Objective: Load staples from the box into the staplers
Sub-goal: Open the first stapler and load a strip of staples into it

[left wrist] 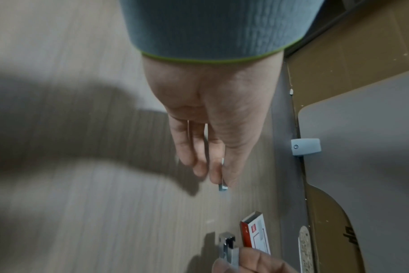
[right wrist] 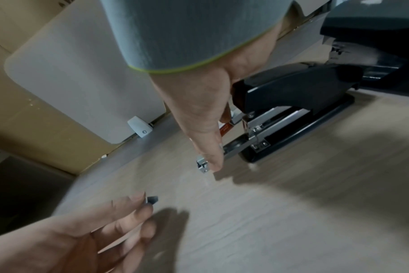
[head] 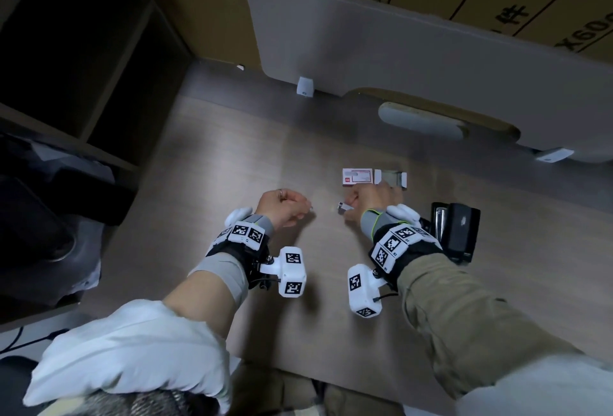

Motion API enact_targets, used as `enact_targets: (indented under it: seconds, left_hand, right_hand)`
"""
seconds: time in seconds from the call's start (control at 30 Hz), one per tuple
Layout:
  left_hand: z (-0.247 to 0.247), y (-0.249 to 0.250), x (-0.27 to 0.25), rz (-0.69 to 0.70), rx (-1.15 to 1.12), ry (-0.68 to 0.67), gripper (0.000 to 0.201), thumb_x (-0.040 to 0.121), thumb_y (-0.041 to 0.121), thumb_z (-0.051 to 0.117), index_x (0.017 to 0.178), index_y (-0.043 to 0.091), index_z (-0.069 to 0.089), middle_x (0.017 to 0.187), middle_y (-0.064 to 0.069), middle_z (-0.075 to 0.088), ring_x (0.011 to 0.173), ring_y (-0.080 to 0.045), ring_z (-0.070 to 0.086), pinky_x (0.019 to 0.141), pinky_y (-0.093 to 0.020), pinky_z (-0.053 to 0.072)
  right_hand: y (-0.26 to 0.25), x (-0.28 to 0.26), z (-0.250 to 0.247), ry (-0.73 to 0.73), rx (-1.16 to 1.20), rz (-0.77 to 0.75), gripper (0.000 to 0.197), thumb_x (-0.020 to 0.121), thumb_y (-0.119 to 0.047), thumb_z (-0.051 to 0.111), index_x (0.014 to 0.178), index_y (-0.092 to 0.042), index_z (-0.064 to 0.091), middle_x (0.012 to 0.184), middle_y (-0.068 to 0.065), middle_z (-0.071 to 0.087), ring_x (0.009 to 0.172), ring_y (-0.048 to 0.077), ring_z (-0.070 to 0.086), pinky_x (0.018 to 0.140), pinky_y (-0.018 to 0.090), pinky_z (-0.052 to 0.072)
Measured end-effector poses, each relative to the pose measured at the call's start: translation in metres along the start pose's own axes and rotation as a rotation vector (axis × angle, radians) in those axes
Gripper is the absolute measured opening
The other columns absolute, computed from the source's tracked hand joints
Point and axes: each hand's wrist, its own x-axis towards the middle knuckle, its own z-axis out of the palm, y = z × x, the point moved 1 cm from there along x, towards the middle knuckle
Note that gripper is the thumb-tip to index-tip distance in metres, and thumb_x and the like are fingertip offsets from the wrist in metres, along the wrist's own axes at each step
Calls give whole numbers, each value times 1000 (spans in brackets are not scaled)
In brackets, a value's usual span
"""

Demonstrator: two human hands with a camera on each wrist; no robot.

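Left hand [head: 282, 208] pinches a short staple strip [left wrist: 223, 182]; right hand [head: 371, 200] grips a small metal stapler part [head: 345, 208]. Staple box [head: 357, 177] lies just beyond, black staplers [head: 456, 233] to the right on the worktop [head: 232, 157]. Strip is light, brittle, likely snaps: hold its long sides.

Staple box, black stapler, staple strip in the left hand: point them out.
Staple box [head: 357, 177]: head view, printed top of its sleeve.
Black stapler [right wrist: 292, 92]: right wrist view, side of its top arm.
Staple strip [left wrist: 223, 187]: left wrist view, end protruding below the fingertips.
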Motion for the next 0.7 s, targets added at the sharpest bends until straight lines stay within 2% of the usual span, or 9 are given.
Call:
enact_targets:
  seconds: [0.13, 0.3, 0.37, 0.47, 0.53, 0.7]
  left_hand:
    - [-3, -6, 5, -6, 3, 6, 16, 77, 7, 78, 80, 17, 65, 83, -3, 72, 68, -13, 63, 70, -25, 53]
    - [-3, -8, 13, -7, 3, 3, 14, 78, 8, 77, 82, 16, 67, 84, -4, 72, 71, -14, 65, 79, -30, 54]
    - [-2, -8, 16, -9, 10, 3, 13, 78, 9, 77, 84, 15, 67, 84, -3, 72, 71, -13, 65, 77, -29, 54]
    - [0, -9, 18, -14, 13, -3, 14, 78, 10, 77, 88, 13, 68, 83, -2, 72, 70, -13, 64, 73, -27, 54]
    - [2, -8, 17, -14, 17, -7, 14, 79, 10, 77, 89, 13, 68, 81, -1, 71, 70, -13, 64, 69, -24, 53]
    - [8, -4, 18, -13, 27, -13, 18, 79, 11, 80, 86, 17, 64, 77, -2, 68, 66, -13, 64, 69, -25, 52]
  right_hand:
    - [-1, 2, 8, 47, -73, 22, 18, 67, -44, 71, 80, -31, 68, 93, -11, 65, 101, 19, 57, 91, 33, 32]
    - [3, 6, 9, 29, -49, 29, 19, 66, -49, 72, 78, -34, 69, 94, -13, 66, 102, 18, 57, 93, 33, 32]
    - [4, 7, 8, 44, -43, 16, 20, 66, -51, 71, 77, -34, 69, 92, -16, 66, 100, 17, 59, 92, 32, 33]
    - [3, 5, 8, 70, -52, -6, 16, 68, -44, 70, 79, -33, 68, 92, -15, 66, 100, 17, 57, 89, 32, 32]
    - [2, 5, 7, 41, -52, -24, 11, 71, -43, 70, 79, -37, 68, 95, -13, 65, 103, 18, 55, 87, 33, 31]
    - [4, 6, 4, -8, -43, -43, 15, 71, -46, 71, 84, -40, 68, 97, -13, 65, 106, 17, 52, 90, 33, 29]
